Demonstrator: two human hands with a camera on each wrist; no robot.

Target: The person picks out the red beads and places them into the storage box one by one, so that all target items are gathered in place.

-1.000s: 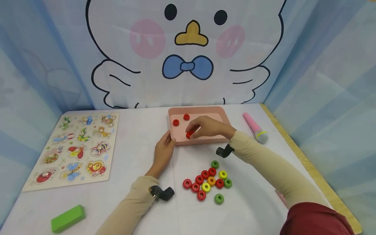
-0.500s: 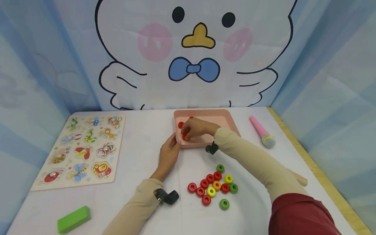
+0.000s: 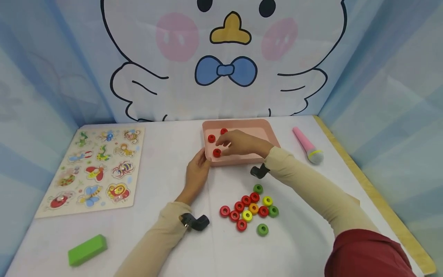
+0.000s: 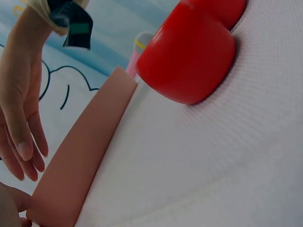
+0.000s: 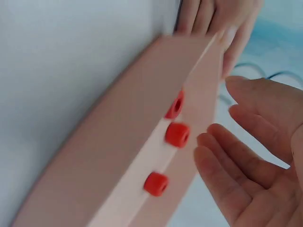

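My right hand [image 3: 242, 143] hovers over the pink tray [image 3: 266, 132], fingers relaxed and spread, grip holding nothing; my left hand [image 3: 196, 174] rests against the tray's near-left corner, fingers straight, steadying it; three red rings [image 3: 217, 152] lie inside the tray at its left end, so I judge the red sorting is partly done; five more reds sit in the mixed ring pile [image 3: 250, 209] on the desk [image 3: 155, 238] with yellow, orange and green ones, left to move; rings are glossy, chunky, short cylinders with a centre hole; tray is smooth matte plastic, shallow, rounded corners; desk cover looks like fine woven fabric in the left wrist view.
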